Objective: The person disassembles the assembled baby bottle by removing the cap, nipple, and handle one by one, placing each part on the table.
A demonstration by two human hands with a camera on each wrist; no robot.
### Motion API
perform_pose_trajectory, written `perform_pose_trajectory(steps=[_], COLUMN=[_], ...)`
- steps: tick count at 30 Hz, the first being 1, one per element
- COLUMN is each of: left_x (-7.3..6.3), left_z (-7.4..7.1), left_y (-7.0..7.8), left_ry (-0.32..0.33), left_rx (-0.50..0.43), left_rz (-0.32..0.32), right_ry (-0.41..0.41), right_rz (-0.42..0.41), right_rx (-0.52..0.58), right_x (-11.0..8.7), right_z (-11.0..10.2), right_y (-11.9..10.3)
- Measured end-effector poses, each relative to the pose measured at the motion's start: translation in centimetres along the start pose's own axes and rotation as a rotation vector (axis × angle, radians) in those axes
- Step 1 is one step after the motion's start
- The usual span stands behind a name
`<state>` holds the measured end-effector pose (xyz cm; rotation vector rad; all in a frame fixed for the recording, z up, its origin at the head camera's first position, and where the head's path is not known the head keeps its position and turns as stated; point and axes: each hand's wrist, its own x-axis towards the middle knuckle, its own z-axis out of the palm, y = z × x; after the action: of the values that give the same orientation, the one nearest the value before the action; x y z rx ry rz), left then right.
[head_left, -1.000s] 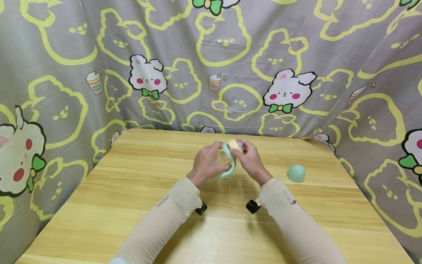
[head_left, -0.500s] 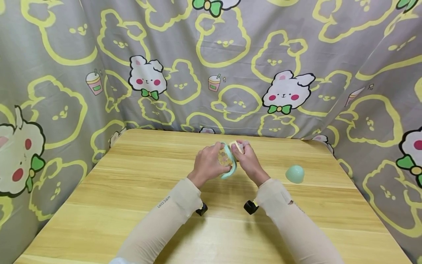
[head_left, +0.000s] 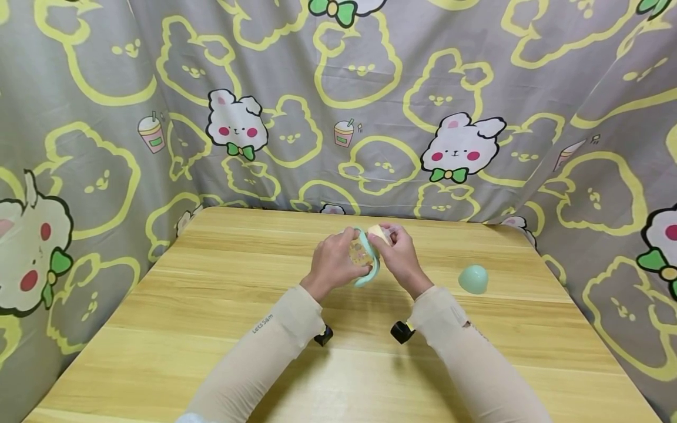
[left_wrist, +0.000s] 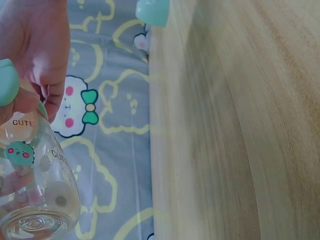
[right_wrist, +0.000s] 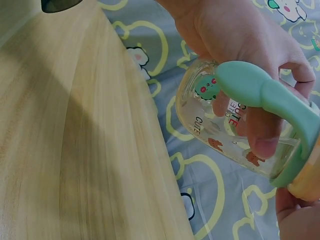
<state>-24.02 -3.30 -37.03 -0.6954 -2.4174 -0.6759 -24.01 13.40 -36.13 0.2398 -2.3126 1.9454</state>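
We are holding the clear bottle [right_wrist: 225, 134] crosswise above the tabletop [head_left: 238, 282].
Our left hand [head_left: 333, 258] is gripping it near the green handle [right_wrist: 282, 99]; our right hand [head_left: 399, 252] is pinching the cream collar [right_wrist: 309, 172] between its fingers. The long axis is running from left hand to right, collar end rightward, while the green dome [head_left: 473, 279] is sitting on the tabletop, nearer our right hand.

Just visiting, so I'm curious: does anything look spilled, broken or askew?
Nothing stands out: the left hand holds the bottle tilted, the right hand grips its cream collar, and the mint dome sits on the table. No spill or damage shows.
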Motion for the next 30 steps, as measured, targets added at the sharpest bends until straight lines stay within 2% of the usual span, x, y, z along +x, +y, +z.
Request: perform_pose_trajectory(steps=[9,19,27,30], left_x=[-0.02,-0.1,-0.09,-0.1], left_z=[0.02,-0.07,-0.18,-0.24], left_y=[0.04,-0.01,-0.25,-0.37], left_ry=[-0.01,-0.025,-0.01,-0.004], left_rx=[-0.019,-0.014,0.021,0.025], left_rz=[-0.006,-0.013,-0.004,-0.003], right_ry=[0.039,0.006,-0.028,-0.032], right_rz=[-0.029,-0.064,-0.085,-0.124], right_rx=[-0.001,0.05,0.1,0.085], right_x=[-0.05,-0.13,-0.3,-0.31], right_z=[0.25,0.05,-0.21,-0.27], right_y=[-0.17,-0.03,0.27,0.45])
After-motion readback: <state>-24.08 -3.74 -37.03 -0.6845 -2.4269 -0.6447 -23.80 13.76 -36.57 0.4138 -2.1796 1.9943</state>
